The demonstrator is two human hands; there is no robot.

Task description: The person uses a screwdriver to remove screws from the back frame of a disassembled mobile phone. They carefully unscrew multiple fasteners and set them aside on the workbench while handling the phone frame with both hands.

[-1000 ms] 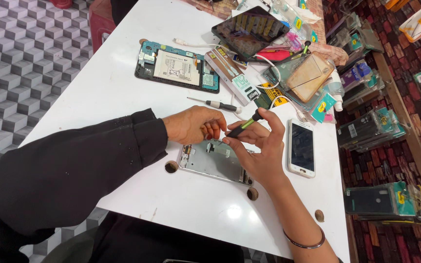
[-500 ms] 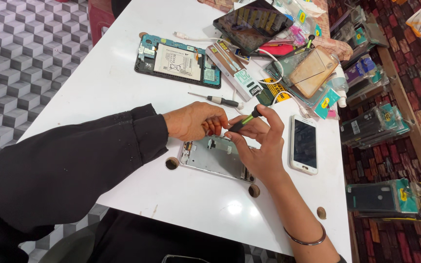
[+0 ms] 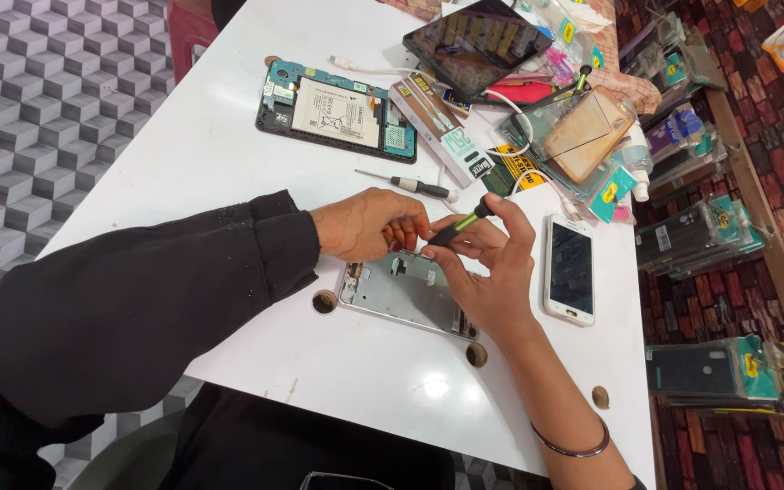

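While the silver phone frame [image 3: 406, 290] lies flat near the desk's [image 3: 183, 172] front edge, the right hand [image 3: 487, 272] pinches a dark screwdriver [image 3: 460, 225] above it. At nine o'clock, the left hand [image 3: 365, 222] curls closed, fingertips touching the frame's top. An opened tablet [image 3: 338, 113] lies farther off at twelve.

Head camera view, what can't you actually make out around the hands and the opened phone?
- Screwdriver tip: hidden in the head view behind the fingers of the left hand and right hand.
- Opened phone: its right end is covered by the right hand; screws are too small to tell.
- Dark tablet: its top corner is cut off by the upper edge.
- Left fingertips: tucked under, so their grip is unclear.
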